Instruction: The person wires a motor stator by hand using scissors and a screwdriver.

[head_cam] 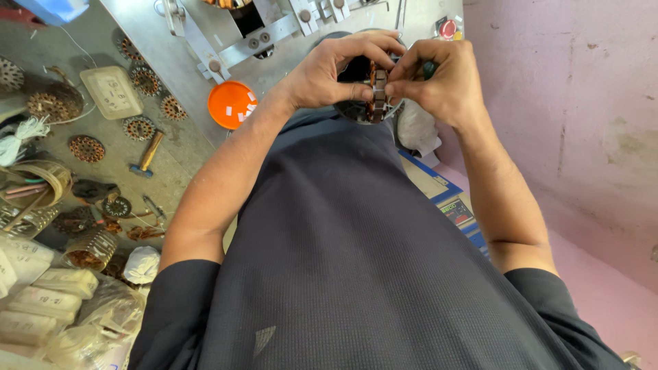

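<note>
Several wound stator rings (139, 127) lie scattered over the grey bench (62, 48) at the far left of my view, copper coils showing in their round cores, and a pale rectangular tray (112, 91) sits among them. Just below those rings rests a small hammer (147, 155) with a wooden handle and a blue head. Lower left, a heap of clear plastic bags (48, 308) holds pale packets, with a white cloth bundle (142, 264) beside it.

Moving right, an orange round dish (231, 104) stands at the edge of the metal machine plate (151, 27), with a few small white slips lying in it. My dark shirt (356, 274) fills the middle of the view.

Next comes my left hand (329, 72), raised in front of my chest. Its fingers curl over the top of a stator core (376, 92), and the thumb presses against the near side, so it is closed around that piece. The core stands on edge between both hands, copper windings visible in its slots, held up above the machine plate and touching nothing but my fingers.

My right hand (439, 79) meets it from the other side, thumb and fingertips pinched tight on the core's edge, close against the left thumb. Behind it, a red round button (447, 29) sits on the machine. Farther right is a blue box (452, 202) low by my forearm, then the pink wall (569, 103).
</note>
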